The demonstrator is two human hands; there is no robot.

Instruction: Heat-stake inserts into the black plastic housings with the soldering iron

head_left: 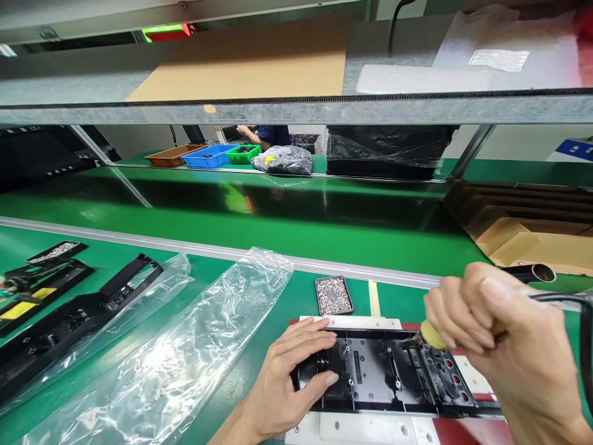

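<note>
A black plastic housing (pixel 370 377) lies in a white and red fixture (pixel 361 426) at the lower right. My left hand (pixel 296 377) rests on the housing's left end, thumb and fingers spread apart over it. My right hand (pixel 504 334) is wrapped round a screwdriver (pixel 432 335) with a yellowish collar and a black cable. The tool's tip points left, over the housing's upper part; whether it touches is unclear. Small metal posts or screws show on the housing. Just behind the fixture sits a square tray of small metal parts (pixel 333 295).
Clear plastic bags (pixel 185 346) and another black housing (pixel 69 321) lie at left, near a small black parts tray (pixel 58 251). A metal shelf edge (pixel 296 112) crosses above. Cardboard (pixel 532 241) stands at right. Coloured bins (pixel 208 157) and a person (pixel 273 135) are behind.
</note>
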